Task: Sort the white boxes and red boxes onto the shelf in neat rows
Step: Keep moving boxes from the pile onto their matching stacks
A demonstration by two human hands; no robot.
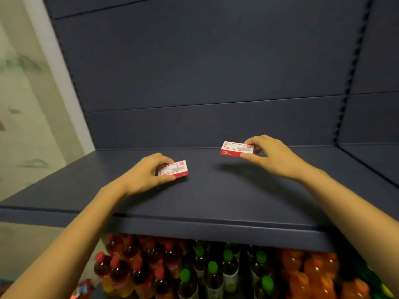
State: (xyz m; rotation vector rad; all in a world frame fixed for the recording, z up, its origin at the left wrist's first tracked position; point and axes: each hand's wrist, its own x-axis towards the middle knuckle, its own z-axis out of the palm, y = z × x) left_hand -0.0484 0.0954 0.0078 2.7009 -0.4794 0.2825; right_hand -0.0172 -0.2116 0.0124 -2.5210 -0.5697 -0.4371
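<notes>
Two small white boxes with red trim are over the dark grey shelf (pixel 216 197). My left hand (pixel 146 173) grips one white box (pixel 176 169) by its left end; the box rests on or just above the shelf board, left of centre. My right hand (pixel 272 154) pinches the other white box (pixel 236 148) by its right end, farther back and to the right, held slightly above the board with a shadow beneath it. No plain red boxes are in view.
The shelf's back panel (pixel 205 72) and a slotted upright (pixel 349 83) close it behind and right. Below the shelf stand several bottles: red-capped (pixel 138 268), green-capped (pixel 213 268) and orange ones (pixel 311 275). A pale wall (pixel 26 104) is at left.
</notes>
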